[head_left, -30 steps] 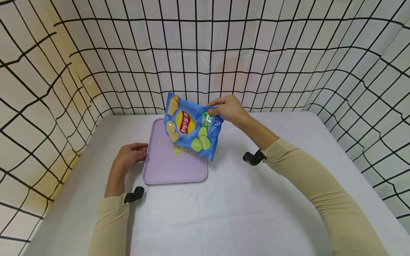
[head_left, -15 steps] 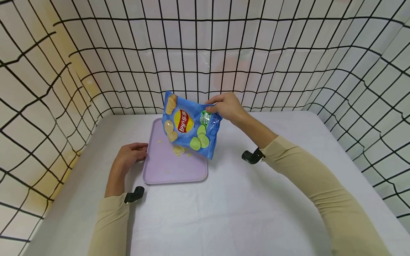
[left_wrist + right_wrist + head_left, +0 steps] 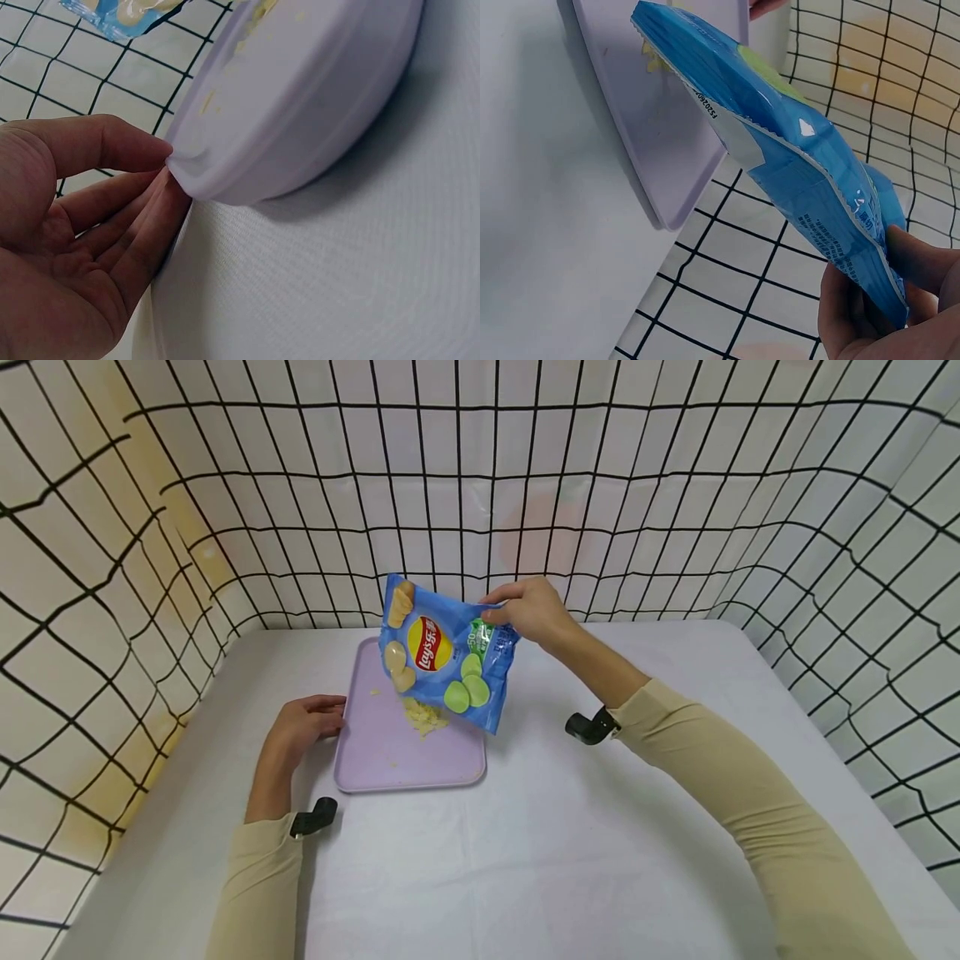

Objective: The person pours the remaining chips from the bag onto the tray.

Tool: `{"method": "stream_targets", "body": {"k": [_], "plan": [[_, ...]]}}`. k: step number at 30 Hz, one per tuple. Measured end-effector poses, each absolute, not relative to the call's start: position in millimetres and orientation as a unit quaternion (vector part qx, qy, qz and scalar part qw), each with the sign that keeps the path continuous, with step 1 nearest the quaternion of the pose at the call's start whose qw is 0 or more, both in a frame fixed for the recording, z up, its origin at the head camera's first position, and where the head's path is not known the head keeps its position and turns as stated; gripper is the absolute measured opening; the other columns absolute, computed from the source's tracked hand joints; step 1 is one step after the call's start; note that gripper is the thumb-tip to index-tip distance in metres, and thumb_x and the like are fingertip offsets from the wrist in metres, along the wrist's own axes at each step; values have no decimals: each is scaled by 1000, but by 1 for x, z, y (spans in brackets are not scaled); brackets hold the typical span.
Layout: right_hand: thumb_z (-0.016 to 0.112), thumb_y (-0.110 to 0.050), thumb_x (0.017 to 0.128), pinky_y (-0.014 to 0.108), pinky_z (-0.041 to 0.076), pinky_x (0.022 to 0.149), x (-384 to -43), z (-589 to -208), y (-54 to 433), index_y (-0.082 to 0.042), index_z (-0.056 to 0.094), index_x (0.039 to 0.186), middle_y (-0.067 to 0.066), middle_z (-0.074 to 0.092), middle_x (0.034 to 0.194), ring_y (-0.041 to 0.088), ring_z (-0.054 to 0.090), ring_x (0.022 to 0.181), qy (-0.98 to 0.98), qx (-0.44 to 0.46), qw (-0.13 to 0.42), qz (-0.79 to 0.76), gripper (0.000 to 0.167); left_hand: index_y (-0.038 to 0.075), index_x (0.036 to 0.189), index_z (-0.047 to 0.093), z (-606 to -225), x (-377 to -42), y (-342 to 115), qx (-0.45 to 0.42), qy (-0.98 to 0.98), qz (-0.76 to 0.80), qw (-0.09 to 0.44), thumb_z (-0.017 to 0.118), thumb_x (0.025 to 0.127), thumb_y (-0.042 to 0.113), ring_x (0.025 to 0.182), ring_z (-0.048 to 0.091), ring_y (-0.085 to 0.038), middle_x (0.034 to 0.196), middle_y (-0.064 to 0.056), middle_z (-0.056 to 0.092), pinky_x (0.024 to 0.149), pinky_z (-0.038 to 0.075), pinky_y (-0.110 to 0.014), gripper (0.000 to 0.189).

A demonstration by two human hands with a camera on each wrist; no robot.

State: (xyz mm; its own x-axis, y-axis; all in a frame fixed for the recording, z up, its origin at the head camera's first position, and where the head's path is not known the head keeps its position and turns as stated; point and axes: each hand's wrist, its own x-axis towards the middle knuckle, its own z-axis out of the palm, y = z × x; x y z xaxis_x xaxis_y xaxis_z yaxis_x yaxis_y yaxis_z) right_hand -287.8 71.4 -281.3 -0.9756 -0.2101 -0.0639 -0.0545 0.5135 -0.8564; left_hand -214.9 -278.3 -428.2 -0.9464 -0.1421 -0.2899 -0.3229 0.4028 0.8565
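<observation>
My right hand (image 3: 534, 610) pinches the top corner of a blue Lay's chip bag (image 3: 453, 647). The bag hangs tilted above a light purple tray (image 3: 390, 762), its left end over the tray. A small heap of broken yellow chips (image 3: 424, 717) lies on the tray under the bag's lower edge, with a few crumbs around. At the tray's left side, my left hand (image 3: 298, 727) holds the rim between thumb and fingers, clearer in the left wrist view, where the fingers (image 3: 150, 232) sit under the edge. The bag's opening is hidden.
A white cloth (image 3: 555, 827) covers the table. Black wire mesh (image 3: 442, 485) stands along the back and both sides, close behind the tray and bag. A small black camera (image 3: 591, 727) sits at the right wrist, another black camera (image 3: 315, 817) at the left.
The chip bag and right hand have shifted slightly left and up, then stayed nearly still. The heap of chips on the tray has grown. The left hand and tray have not moved.
</observation>
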Motion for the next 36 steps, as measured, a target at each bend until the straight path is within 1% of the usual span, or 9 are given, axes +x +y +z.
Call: {"method": "stream_targets", "body": {"k": [10, 19, 27, 30, 36], "plan": [[69, -16, 96, 30, 56, 82, -288, -278, 72, -11, 75, 121, 9, 69, 119, 23, 67, 95, 863, -69, 74, -494, 27, 5, 142, 58, -428, -215, -278, -138, 832, 531, 85, 66, 94, 11, 84, 68, -3, 129, -17, 65, 77, 51, -15, 49], [70, -16, 95, 30, 57, 82, -289, -278, 72, -11, 75, 121, 8, 69, 119, 22, 67, 94, 867, -77, 67, -488, 27, 8, 141, 60, -428, -214, -279, -145, 832, 529, 80, 67, 94, 12, 86, 68, -3, 127, -15, 66, 78, 51, -14, 48], [69, -16, 96, 29, 56, 81, -289, -279, 74, -11, 75, 121, 8, 67, 121, 23, 66, 95, 865, -70, 67, -492, 26, 10, 145, 57, -429, -215, -279, -147, 833, 526, 83, 66, 95, 13, 90, 69, -7, 135, -17, 63, 82, 52, -17, 51], [69, -16, 96, 30, 57, 82, -289, -280, 74, -11, 75, 121, 7, 67, 121, 23, 66, 95, 867, -73, 65, -489, 26, 10, 146, 56, -429, -216, -280, -146, 834, 526, 83, 66, 94, 12, 90, 70, -8, 137, -18, 62, 81, 52, -17, 52], [69, -17, 96, 31, 56, 83, -290, -277, 74, -12, 74, 123, 8, 68, 120, 23, 66, 94, 869, -72, 61, -486, 28, 10, 146, 55, -430, -216, -281, -136, 833, 529, 85, 66, 94, 11, 90, 69, -5, 137, -19, 61, 79, 52, -15, 53]]}}
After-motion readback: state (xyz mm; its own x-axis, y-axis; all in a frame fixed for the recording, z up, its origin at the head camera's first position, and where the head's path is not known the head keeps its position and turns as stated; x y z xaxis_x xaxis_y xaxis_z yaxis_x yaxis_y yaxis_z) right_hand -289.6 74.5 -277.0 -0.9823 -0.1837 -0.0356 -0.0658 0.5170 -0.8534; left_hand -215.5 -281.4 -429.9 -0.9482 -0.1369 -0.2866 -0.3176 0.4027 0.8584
